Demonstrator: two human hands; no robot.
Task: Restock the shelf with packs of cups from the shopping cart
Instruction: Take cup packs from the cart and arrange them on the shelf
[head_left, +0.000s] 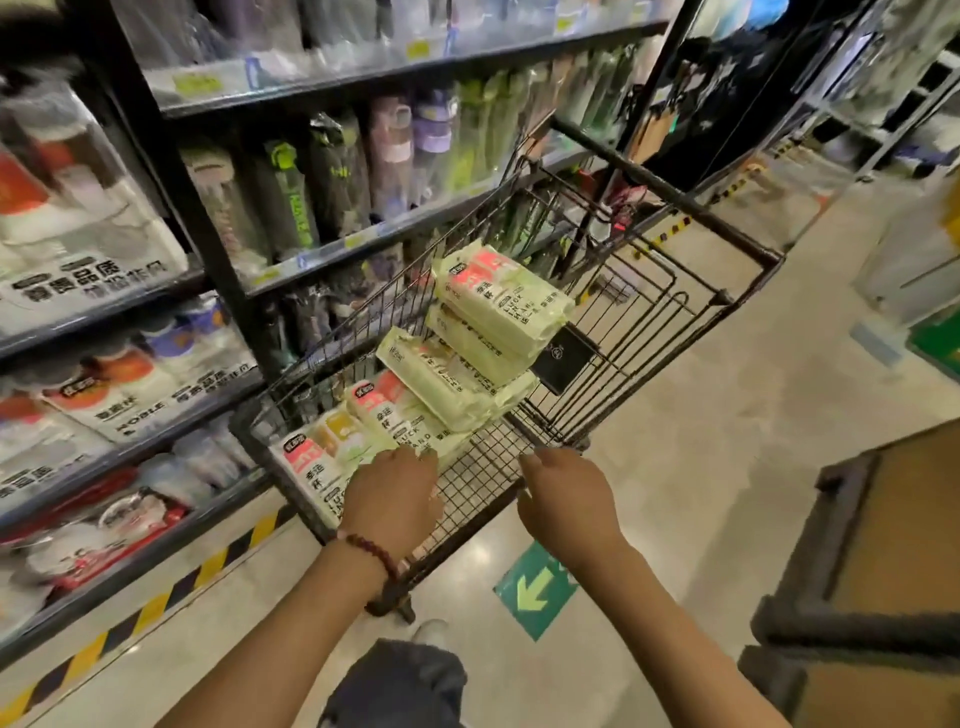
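Closest to me are two bare forearms reaching out over a dark trouser knee (400, 680) and a pale shoe (431, 631). A string of dark round beads (371, 553) circles the left wrist.

The left hand (392, 499) is down in the near end of the shopping cart (623, 332), fingers bent over the soft wrapping of the nearest pack of cups (311, 462). The fingertips are hidden, so I cannot tell if it grips or only touches. The right hand (566, 499) is at the cart's near wire edge, fingers curled; whether they clasp the wire I cannot tell.

The cart is thin black wire, a fine grid on the floor and wider bars on the sides. The packs of cups (498, 296) are long, rounded sleeves in crinkly pale green film with pink-red label panels. They lie flat on their sides, heaped toward the far end, long axes running roughly crosswise, label ends toward the shelf (208, 249). A flat black plate (563, 358) sits against the side bars, just beside the heap.

The shelf to the left is black metal. Blurred, glossy white and orange packs fill its lower tiers and wrapped bottles (395, 150) stand upright farther along. The polished floor carries a yellow-black stripe (156, 608) and a green arrow sticker (537, 590). A brown board in a dark frame (883, 545) stands to the right.
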